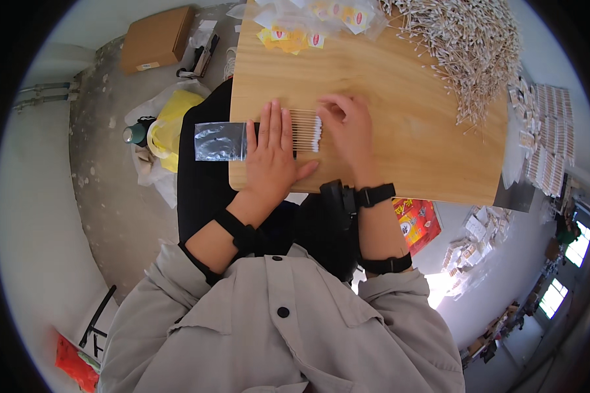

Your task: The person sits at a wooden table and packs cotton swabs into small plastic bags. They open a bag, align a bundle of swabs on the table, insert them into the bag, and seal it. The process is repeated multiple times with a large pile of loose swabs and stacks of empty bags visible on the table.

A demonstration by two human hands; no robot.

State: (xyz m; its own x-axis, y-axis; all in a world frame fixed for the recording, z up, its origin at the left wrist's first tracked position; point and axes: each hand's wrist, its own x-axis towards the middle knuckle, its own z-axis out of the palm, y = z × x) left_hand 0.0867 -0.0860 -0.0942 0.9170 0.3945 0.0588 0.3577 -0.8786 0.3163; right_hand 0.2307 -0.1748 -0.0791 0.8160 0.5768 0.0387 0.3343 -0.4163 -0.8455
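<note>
My left hand (269, 154) lies flat, fingers stretched out and thumb apart, over a row of cotton swabs (306, 131) at the table's left edge. The swabs lie side by side, their white tips in an even line to the right; their other ends are hidden under the palm. From under the same hand a clear plastic bag (220, 141) sticks out to the left, past the table edge. My right hand (354, 131) is at the far end of the white tips, thumb and forefinger curled together. Anything between those fingertips is too small to make out.
Loose cotton swabs (465, 46) are heaped at the table's far right. Plastic packets with yellow labels (295, 36) lie at the far edge. Bundled swabs (550, 131) are stacked beyond the right side. A cardboard box (157, 39) and a yellow bag (174, 128) stand on the left floor.
</note>
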